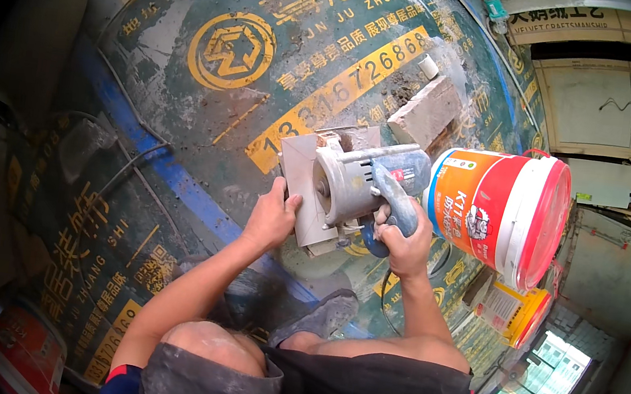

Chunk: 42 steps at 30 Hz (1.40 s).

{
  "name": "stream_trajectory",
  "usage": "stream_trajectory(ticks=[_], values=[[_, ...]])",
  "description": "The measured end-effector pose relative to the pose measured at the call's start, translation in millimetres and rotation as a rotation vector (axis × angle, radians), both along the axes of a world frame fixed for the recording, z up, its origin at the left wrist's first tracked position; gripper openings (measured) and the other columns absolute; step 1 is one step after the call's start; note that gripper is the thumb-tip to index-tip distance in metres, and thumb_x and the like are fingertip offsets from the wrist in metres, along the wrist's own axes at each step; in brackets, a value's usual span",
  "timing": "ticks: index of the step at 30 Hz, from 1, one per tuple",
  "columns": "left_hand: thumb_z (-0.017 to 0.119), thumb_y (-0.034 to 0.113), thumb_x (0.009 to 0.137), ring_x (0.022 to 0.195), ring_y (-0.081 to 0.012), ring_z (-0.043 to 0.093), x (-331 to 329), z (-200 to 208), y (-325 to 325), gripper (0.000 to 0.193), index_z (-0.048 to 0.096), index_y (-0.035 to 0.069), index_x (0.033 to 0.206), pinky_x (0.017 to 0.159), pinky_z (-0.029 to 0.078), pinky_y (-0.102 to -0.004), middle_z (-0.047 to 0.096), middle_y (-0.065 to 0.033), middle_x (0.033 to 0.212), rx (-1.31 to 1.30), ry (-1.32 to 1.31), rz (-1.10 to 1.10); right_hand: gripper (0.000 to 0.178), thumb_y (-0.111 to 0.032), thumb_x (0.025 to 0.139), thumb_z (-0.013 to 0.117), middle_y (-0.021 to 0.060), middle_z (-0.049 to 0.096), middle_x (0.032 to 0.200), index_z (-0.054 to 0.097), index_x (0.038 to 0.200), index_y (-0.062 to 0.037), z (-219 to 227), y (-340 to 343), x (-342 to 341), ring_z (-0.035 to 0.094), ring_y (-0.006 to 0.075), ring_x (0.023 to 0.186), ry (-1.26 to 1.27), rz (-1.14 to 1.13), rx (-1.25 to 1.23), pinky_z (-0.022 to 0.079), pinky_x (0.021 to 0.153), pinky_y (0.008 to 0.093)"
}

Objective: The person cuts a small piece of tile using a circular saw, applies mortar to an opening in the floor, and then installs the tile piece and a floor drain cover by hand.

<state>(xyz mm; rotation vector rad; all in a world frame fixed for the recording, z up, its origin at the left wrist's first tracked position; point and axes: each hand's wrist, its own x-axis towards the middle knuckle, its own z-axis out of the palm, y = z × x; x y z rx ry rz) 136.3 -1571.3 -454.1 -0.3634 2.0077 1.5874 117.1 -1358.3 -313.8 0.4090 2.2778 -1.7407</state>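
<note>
My right hand [406, 242] is wrapped round the blue handle of a dusty handheld tile cutter [354, 178]. The cutter's silver guard and base lie over a pale tile [303, 171], and its blade is hidden from above. At the tile's near left edge, my left hand [274, 214] grips it with the thumb on top and the fingers tucked at the side. Another piece of tile or board shows beneath the far side of the cutter. A dark cord [388, 308] curves down from the tool beside my right forearm.
A large orange and red bucket [491, 210] stands close to the cutter's right, with a smaller yellow bucket [513, 313] beyond. A pale block [429, 110] lies just past the cutter. Cables [125, 90] cross the printed green floor sheet [168, 39] at left. Boards [610, 109] line the right.
</note>
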Motion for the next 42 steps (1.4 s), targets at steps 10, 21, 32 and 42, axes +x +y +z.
stream_trajectory(ticks=[10, 21, 32, 42], values=[[0.055, 0.017, 0.101, 0.076, -0.0381, 0.071, 6, -16, 3, 0.022, 0.048, -0.002, 0.111, 0.069, 0.055, -0.046, 0.069, -0.0256, 0.089, -0.055, 0.109, -0.001, 0.016, -0.005, 0.077, 0.059, 0.0016, 0.06, 0.077, 0.06, 0.092, -0.0003, -1, -2, 0, 0.057, 0.008, 0.065, -0.006, -0.007, 0.018, 0.047, 0.063, 0.0243], [0.054, 0.016, 0.102, 0.07, -0.0342, 0.071, 1, -6, 1, 0.023, 0.048, -0.003, 0.115, 0.065, 0.056, -0.0438, 0.07, -0.0242, 0.089, 0.024, -0.007, -0.008, 0.014, -0.005, 0.077, 0.06, 0.0021, 0.06, 0.076, 0.06, 0.091, -0.0008, -4, -1, 1, 0.057, 0.0082, 0.064, 0.001, -0.018, 0.02, 0.047, 0.061, 0.0242], [0.054, 0.018, 0.102, 0.07, -0.0343, 0.072, 5, -20, 2, 0.025, 0.05, -0.002, 0.115, 0.064, 0.056, -0.044, 0.07, -0.0242, 0.089, -0.056, 0.102, -0.026, 0.019, -0.005, 0.078, 0.059, 0.0016, 0.061, 0.08, 0.061, 0.096, -0.0002, -7, -3, 4, 0.057, 0.0081, 0.067, 0.03, 0.011, 0.093, 0.048, 0.064, 0.0245], [0.056, 0.024, 0.101, 0.104, -0.0536, 0.062, -3, -1, 0, 0.031, 0.047, -0.002, 0.115, 0.091, 0.047, -0.0566, 0.066, -0.0361, 0.105, 0.018, -0.032, -0.029, 0.028, -0.002, 0.079, 0.058, 0.0033, 0.062, 0.081, 0.06, 0.106, 0.003, -9, 1, 6, 0.058, 0.0089, 0.066, 0.023, 0.026, 0.101, 0.05, 0.063, 0.0245]])
